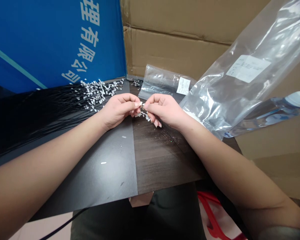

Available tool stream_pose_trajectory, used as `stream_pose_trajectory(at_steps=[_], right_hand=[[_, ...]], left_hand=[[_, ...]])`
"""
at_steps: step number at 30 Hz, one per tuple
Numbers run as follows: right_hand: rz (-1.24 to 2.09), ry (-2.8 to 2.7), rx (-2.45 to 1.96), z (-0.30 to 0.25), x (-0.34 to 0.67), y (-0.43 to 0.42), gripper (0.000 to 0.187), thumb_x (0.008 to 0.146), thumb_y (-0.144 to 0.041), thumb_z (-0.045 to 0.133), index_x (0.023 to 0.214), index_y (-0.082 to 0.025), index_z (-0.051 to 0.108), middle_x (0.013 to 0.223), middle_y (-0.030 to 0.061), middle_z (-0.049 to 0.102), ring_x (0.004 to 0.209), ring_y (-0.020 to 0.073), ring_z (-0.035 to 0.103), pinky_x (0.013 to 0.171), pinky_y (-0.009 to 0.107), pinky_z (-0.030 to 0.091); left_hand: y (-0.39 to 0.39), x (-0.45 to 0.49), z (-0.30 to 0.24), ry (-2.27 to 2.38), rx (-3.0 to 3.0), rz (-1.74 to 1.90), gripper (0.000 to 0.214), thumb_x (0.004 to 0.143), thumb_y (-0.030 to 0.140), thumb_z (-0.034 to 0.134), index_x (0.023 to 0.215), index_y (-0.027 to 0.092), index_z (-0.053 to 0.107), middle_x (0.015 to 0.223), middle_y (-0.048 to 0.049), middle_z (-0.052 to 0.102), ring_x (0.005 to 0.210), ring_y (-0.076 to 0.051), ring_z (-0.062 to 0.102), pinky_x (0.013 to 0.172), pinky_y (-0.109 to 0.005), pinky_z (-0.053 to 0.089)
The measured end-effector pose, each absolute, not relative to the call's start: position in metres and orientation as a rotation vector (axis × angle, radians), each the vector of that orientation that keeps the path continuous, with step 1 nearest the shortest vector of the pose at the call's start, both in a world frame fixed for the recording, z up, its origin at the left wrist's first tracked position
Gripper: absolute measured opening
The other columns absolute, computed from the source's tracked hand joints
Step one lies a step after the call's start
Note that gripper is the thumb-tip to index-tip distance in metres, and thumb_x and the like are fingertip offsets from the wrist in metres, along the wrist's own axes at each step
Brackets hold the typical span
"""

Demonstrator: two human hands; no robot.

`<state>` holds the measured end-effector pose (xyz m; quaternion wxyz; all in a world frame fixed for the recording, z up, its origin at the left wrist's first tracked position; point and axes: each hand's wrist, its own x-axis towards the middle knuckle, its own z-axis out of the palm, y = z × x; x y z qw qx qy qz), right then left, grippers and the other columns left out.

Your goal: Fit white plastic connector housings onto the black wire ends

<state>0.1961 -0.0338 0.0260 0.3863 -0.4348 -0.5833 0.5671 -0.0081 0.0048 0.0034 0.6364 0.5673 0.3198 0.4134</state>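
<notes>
Over the middle of the table, my left hand [121, 109] pinches a small white connector [140, 104] between thumb and forefinger. Close beside it, almost tip to tip, my right hand [165, 109] is closed in a pinch, with a tiny whitish bit at its fingertips that is too small to name. Its lower fingers curl loosely. Under the hands lie several loose white connectors [147, 117], partly hidden by the fingers. To the left spreads a large bundle of thin black wires [47, 106], many tipped with white connectors [95, 91].
A blue printed panel [52, 36] and a cardboard box [175, 46] stand behind. At right are a large clear plastic bag [222, 90] and a water bottle [267, 111]. A smaller labelled bag [162, 81] lies at the back. Small white slivers [103, 163] dot the table [115, 180].
</notes>
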Motion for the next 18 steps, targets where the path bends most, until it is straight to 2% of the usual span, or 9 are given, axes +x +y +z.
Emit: stream_pose_trajectory(at_steps=[18], right_hand=[[1.419, -1.51, -1.149, 0.0274, 0.1975, -0.0337, 0.015, 0.093, -0.018, 0.072, 0.083, -0.021, 0.061, 0.051, -0.0054, 0.062, 0.035, 0.0075, 0.05, 0.033, 0.018, 0.036]], left_hand=[[0.0046, -0.0082, 0.0008, 0.75, 1.379, 0.963, 0.015, 0.075, 0.025, 0.087, 0.078, 0.016, 0.076, 0.066, -0.0034, 0.07, 0.06, -0.012, 0.061, 0.06, -0.025, 0.048]])
